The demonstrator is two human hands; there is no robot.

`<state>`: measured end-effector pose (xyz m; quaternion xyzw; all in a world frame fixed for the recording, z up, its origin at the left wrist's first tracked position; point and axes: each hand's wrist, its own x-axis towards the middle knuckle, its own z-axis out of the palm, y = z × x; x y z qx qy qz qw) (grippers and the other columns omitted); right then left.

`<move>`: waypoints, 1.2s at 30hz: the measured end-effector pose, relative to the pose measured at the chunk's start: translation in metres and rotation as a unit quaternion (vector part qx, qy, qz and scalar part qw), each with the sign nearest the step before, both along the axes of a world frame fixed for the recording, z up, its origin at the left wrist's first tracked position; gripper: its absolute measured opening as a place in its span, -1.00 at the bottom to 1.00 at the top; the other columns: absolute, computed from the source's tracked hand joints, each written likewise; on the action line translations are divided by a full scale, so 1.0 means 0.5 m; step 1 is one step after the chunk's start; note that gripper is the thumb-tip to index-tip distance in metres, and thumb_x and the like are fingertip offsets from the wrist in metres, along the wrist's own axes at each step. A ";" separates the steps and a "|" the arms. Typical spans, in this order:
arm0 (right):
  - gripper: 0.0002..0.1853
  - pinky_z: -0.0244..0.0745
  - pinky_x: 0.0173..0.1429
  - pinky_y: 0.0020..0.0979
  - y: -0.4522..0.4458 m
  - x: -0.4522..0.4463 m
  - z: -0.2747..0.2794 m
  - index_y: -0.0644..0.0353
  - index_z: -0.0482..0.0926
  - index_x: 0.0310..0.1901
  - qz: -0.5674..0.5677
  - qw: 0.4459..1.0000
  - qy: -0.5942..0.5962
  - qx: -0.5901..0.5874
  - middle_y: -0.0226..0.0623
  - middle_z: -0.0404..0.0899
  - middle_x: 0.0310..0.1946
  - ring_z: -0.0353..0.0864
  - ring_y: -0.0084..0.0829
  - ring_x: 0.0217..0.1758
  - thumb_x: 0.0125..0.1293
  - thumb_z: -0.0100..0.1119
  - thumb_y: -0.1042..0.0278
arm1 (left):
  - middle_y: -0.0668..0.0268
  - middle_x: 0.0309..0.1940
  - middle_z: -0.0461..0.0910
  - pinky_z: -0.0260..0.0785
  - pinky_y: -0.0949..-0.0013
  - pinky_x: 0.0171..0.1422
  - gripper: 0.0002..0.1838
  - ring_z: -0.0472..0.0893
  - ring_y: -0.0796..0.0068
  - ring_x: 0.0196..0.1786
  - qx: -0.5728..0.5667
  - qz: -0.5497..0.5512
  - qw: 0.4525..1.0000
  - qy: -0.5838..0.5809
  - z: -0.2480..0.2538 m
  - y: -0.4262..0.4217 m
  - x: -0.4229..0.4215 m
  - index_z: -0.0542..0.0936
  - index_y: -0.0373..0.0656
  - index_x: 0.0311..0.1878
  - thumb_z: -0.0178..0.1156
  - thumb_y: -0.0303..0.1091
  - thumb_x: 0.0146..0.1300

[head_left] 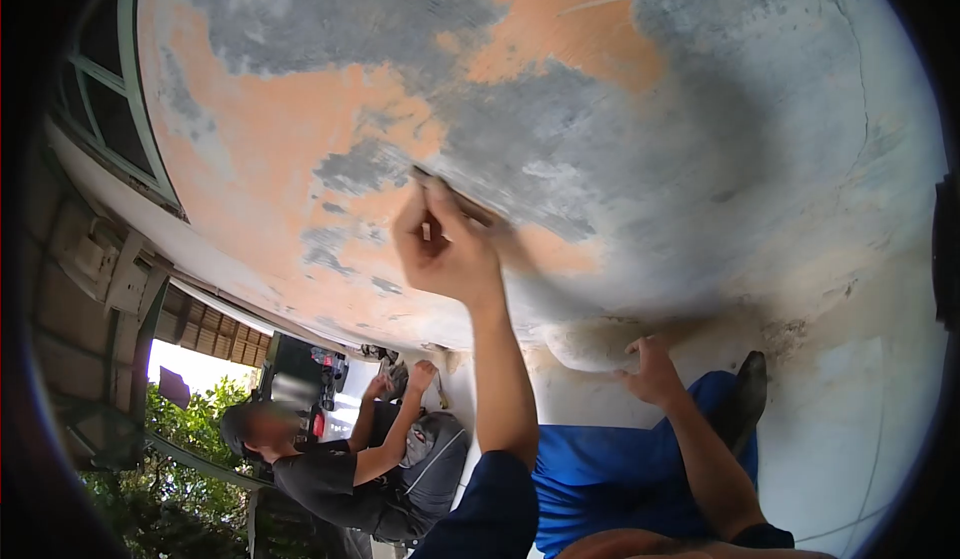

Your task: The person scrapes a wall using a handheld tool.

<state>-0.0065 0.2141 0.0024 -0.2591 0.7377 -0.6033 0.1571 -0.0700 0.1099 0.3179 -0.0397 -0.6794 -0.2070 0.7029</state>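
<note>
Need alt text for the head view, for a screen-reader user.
The wearer's left hand holds a thin, motion-blurred tool at a wall patched grey and orange. The right hand is lower, fingers loosely spread. At lower left is another person in dark clothes.

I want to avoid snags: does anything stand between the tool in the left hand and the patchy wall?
Nothing visible does. The left hand holds the blurred tool right by the wall. The right hand and the other person are off to the side.
</note>
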 end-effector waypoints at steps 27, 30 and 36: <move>-0.47 0.43 0.26 -0.15 0.008 -0.004 0.025 0.28 0.48 -0.01 0.036 0.995 -0.088 0.010 0.06 0.40 0.07 0.48 0.02 0.18 0.06 0.54 0.25 | 0.25 -0.33 0.63 0.37 0.58 -0.31 -0.83 0.51 0.68 -0.36 0.012 0.024 1.000 -0.014 -0.005 0.011 -0.001 0.60 -0.38 -0.14 0.29 -0.42 0.39; -0.47 0.45 0.25 -0.15 -0.001 -0.012 0.011 0.27 0.48 -0.02 0.010 0.998 -0.054 -0.013 0.06 0.40 0.07 0.51 0.02 0.14 0.06 0.53 0.25 | 0.23 -0.31 0.63 0.42 0.54 -0.26 -0.84 0.54 0.63 -0.36 0.002 -0.066 0.997 -0.044 -0.108 0.017 0.012 0.60 -0.37 -0.12 0.30 -0.46 0.37; -0.47 0.43 0.26 -0.18 0.010 0.007 0.016 0.27 0.50 -0.01 0.025 0.996 -0.086 0.005 0.02 0.41 0.07 0.48 -0.01 0.18 0.04 0.54 0.26 | 0.21 -0.31 0.63 0.39 0.57 -0.36 -0.85 0.54 0.65 -0.36 0.062 -0.053 0.996 -0.027 -0.031 0.010 0.001 0.59 -0.40 -0.11 0.28 -0.47 0.39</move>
